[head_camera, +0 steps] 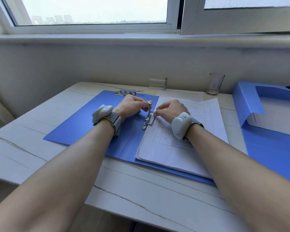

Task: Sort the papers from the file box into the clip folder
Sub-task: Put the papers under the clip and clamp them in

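A pale, marble-veined table (40, 153) fills the lower part of the view, set against a wall under a wide window (94, 12). Across its middle lies the blue clip folder (84, 124), opened flat, its left leaf bare and a second metal clip (126, 92) fixed at that leaf's far edge. At the right edge of the table sits the blue file box (248, 104), lid swung open toward the person, white sheets showing inside.

On the folder's right leaf rests a stack of papers (174, 154) — printed with ruled tables, their corners not quite squared, the top sheets skewed slightly. Another loose sheet (182, 94) lies on the table behind the folder.

Two bare forearms reach in from the near edge, each wrist carrying a white strapped device (181, 125). The left hand (131, 104) is pinched together on the raised lever of the metal spine clip (148, 119), thumb and fingertips closed around the upright tab. The right hand (172, 108) presses its closed fingertips on the left margin of the papers, just beside the clip bar — whether it actually grips the bar or only holds the sheets down cannot be told.

Against the wall stand a tall clear glass (215, 84) and a low clear holder (158, 82).
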